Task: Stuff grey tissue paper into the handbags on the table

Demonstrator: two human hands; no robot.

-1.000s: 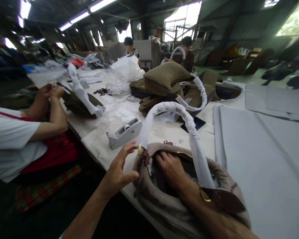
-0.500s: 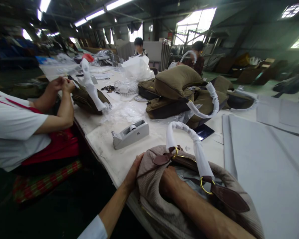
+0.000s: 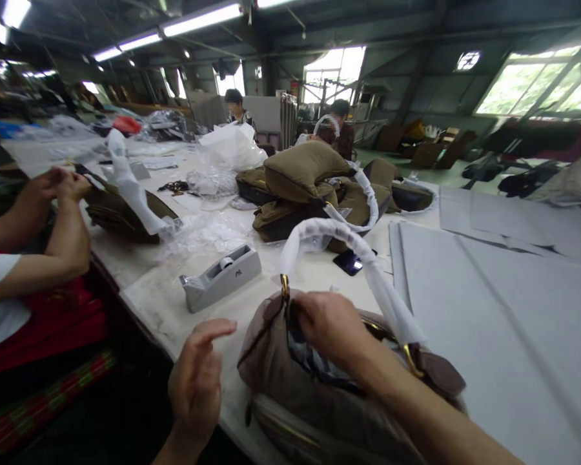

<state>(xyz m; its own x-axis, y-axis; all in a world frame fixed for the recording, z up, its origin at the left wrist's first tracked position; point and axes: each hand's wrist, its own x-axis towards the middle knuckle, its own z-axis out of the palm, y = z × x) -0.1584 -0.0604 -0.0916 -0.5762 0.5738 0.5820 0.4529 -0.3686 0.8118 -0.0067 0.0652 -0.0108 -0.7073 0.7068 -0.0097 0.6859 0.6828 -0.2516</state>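
While I lean over the table edge: both my hands are at the taupe handbag lying in front of me on the white worktable.
Right hand: reaching into the bag's open mouth, fingers curled over the rim and gripping the lining there.
Left hand: held up just left of the bag, fingers spread wide, holding nothing and not touching the bag.
Handle: wrapped in white paper, arching up above the bag from a gold ring near my right hand.
Tape dispenser: grey, on the table just beyond my left hand.
Olive bags: piled farther along the table, handles wrapped too.
Grey sheets: laid flat to the right of the bag.
Co-worker's hands: clasped together at the left, over another bag.
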